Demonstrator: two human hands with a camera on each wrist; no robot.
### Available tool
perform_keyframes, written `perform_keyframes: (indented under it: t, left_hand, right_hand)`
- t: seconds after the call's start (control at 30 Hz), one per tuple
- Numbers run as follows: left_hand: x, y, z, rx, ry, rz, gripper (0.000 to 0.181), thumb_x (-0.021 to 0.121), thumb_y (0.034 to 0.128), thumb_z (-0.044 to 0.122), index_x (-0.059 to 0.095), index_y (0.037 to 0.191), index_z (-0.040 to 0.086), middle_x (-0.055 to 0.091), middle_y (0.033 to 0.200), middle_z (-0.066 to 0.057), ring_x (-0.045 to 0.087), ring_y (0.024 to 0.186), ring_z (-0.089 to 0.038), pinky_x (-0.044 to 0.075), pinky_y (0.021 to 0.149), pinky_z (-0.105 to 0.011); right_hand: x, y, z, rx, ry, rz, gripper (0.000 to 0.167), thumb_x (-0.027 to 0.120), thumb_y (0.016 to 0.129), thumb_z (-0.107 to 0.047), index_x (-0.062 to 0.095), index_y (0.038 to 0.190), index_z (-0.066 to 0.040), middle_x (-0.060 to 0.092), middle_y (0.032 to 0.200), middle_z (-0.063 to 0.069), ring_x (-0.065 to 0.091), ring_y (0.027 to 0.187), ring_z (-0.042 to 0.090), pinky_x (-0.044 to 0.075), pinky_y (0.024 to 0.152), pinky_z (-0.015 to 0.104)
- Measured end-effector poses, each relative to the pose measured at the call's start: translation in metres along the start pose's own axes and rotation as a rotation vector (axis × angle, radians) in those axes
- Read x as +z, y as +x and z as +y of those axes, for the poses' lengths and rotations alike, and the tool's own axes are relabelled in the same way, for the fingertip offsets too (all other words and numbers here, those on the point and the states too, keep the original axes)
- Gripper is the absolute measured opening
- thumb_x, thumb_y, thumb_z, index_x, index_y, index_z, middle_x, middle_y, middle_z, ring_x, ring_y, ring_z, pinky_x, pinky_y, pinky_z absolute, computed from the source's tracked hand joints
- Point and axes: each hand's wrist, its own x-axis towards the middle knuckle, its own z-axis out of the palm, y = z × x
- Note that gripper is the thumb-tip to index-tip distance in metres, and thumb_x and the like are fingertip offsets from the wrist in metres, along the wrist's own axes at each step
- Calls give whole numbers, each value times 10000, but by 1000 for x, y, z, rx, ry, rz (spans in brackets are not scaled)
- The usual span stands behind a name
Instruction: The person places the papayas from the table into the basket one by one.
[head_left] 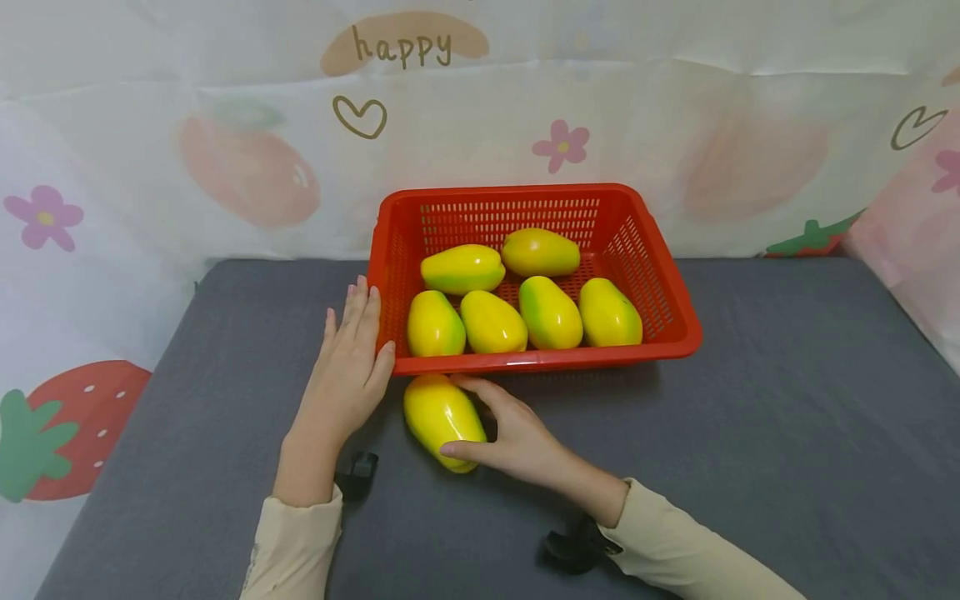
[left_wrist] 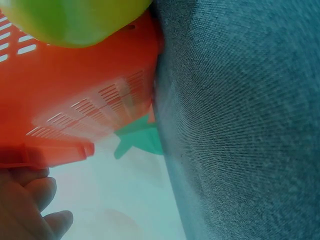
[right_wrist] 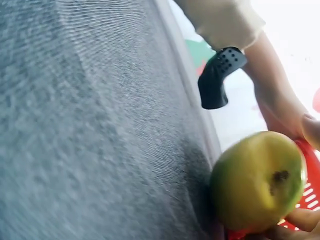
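Note:
A red plastic basket (head_left: 536,361) holds several yellow-green mangoes (head_left: 551,312). My left hand (head_left: 347,367) rests along the basket's left side, fingers extended and thumb by the front corner. In the left wrist view, its fingertips (left_wrist: 42,192) show beside the basket rim (left_wrist: 60,152). Just in front of the basket, one more mango (head_left: 442,421) lies on the grey surface near the left corner. My right hand (head_left: 521,437) grips this mango from the right, thumb on the near side and fingers at the far side. Its stem end (right_wrist: 280,177) faces the right wrist camera.
Grey cloth (head_left: 772,433) covers the table, which extends on both sides of the basket. A pale printed sheet (head_left: 465,133) hangs behind it. Black wrist devices (head_left: 573,550) sit below the beige sleeves (head_left: 682,542).

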Motion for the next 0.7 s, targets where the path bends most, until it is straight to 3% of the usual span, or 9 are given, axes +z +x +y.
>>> perform_keyframes:
  t: [0.2, 0.47, 0.7]
  left_hand:
    - [0, 2, 1, -4, 7, -4, 638, 401, 965, 229, 145, 1486, -35, 66, 1564, -169, 34, 1440, -269, 19, 1136, -500]
    - [1, 5, 2, 1, 4, -5, 634, 402, 964, 221, 149, 1484, -40, 65, 1564, -167, 35, 1439, -270, 25, 1134, -508]
    - [-2, 5, -1, -10, -1, -25, 617, 380, 953, 198, 167, 1485, -32, 81, 1567, -148, 44, 1438, -279, 14, 1133, -512]
  right_hand:
    - [5, 1, 1, 62, -42, 13, 875, 801, 732, -329, 348, 1458, -145, 398, 1444, 54, 451, 1205, 228, 375, 989, 471]
    - [-1, 0, 9, 5, -39, 31, 841, 783, 735, -264, 363, 1446, -107, 433, 1415, 77, 489, 1145, 240, 404, 944, 468]
    - [-14, -10, 14, -1, -30, -23, 829, 783, 745, -268, 368, 1447, -121, 428, 1431, 46, 476, 1194, 217, 397, 960, 460]
